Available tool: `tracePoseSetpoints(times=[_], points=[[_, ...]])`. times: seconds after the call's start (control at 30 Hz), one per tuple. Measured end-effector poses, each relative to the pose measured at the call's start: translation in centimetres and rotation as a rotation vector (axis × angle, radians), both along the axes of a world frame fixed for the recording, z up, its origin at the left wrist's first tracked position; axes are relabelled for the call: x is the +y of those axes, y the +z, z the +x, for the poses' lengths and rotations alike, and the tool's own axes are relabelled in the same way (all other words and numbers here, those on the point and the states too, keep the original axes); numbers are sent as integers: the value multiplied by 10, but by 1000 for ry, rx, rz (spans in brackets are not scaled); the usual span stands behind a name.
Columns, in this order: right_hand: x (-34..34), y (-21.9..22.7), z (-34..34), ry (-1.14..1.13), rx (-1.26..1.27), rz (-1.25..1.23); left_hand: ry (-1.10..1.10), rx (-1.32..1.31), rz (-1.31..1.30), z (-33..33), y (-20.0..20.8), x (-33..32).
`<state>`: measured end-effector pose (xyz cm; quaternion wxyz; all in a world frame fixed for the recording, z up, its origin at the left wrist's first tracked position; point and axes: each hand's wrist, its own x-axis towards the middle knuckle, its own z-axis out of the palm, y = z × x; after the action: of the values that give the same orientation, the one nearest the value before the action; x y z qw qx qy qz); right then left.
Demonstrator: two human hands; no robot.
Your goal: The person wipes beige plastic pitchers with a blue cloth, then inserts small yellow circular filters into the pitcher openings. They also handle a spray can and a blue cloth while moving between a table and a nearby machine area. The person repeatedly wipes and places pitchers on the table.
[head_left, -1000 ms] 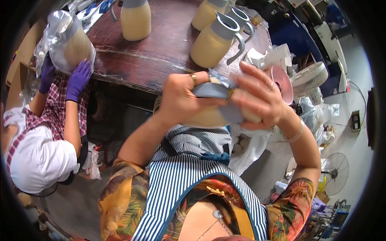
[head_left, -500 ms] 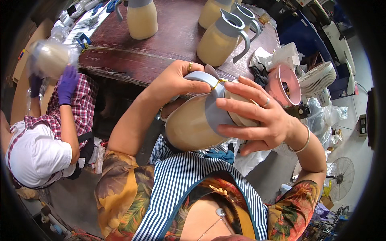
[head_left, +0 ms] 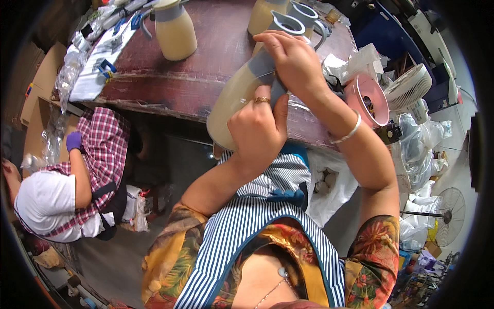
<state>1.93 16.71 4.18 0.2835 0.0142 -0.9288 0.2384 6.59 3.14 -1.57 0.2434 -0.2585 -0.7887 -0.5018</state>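
In front of me a cream insulated jug (head_left: 230, 100) with a grey collar is tilted, its top toward the far right and its base toward me. My left hand (head_left: 257, 126) grips its grey handle, fingers curled around it. My right hand (head_left: 298, 64) lies over the jug's top, hiding the lid and spout; its fingers are bent over the rim. Just beyond that hand, on the table (head_left: 154, 85), stands a similar open-topped jug (head_left: 288, 24), with another jug (head_left: 304, 11) beside it.
Another cream jug (head_left: 175, 36) stands far left on the table. A co-worker with a purple glove (head_left: 74, 140) bends over a cardboard box at left. To the right are a pink bucket (head_left: 378, 108), a white fan (head_left: 409, 86) and plastic bags (head_left: 411, 144).
The jug has moved away from me and turned, its handle now toward my body. My left hand came round to the near side; my right moved to the top. The co-worker's wrapped jug was lowered.
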Motion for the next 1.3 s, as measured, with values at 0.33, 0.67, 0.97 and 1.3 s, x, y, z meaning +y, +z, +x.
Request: tracePoseSetpoints(times=[0.33, 0.67, 0.97, 1.3], points=[[143, -92, -31, -452, 161, -70, -152, -352, 586, -112, -81, -82], [55, -88, 69, -46, -192, -544, 237, -94, -45, -208, -53, -115], [168, -113, 182, -298, -392, -431, 679, -56, -216, -269, -67, -129], [382, -124, 129, -1017, -681, 80, -324, -24, 133, -29, -72, 40]])
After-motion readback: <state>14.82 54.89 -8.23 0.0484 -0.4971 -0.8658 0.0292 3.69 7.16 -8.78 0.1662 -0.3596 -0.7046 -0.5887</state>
